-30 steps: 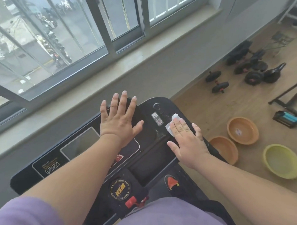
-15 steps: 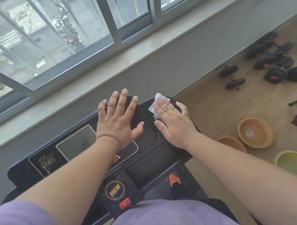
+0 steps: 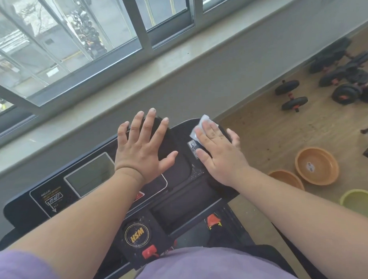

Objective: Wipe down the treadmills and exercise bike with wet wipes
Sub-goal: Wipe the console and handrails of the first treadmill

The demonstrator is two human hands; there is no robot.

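Observation:
The black treadmill console [image 3: 35,196] fills the lower middle of the head view, with a grey screen and a round HSM badge. My left hand [image 3: 142,149] lies flat with fingers spread on the console's top centre. My right hand [image 3: 218,150] presses a white wet wipe [image 3: 201,124] flat against the console's far right corner with straight fingers. Most of the wipe is hidden under the fingers.
A grey window ledge [image 3: 176,62] and wall run just behind the console. On the wooden floor to the right lie black dumbbells [image 3: 291,96], two orange bowls [image 3: 316,166] and a green bowl [image 3: 358,202]. A red safety clip [image 3: 149,251] sits near my waist.
My right hand has slid the wipe from the console's right side up to its far right corner. My left hand has stayed flat in place.

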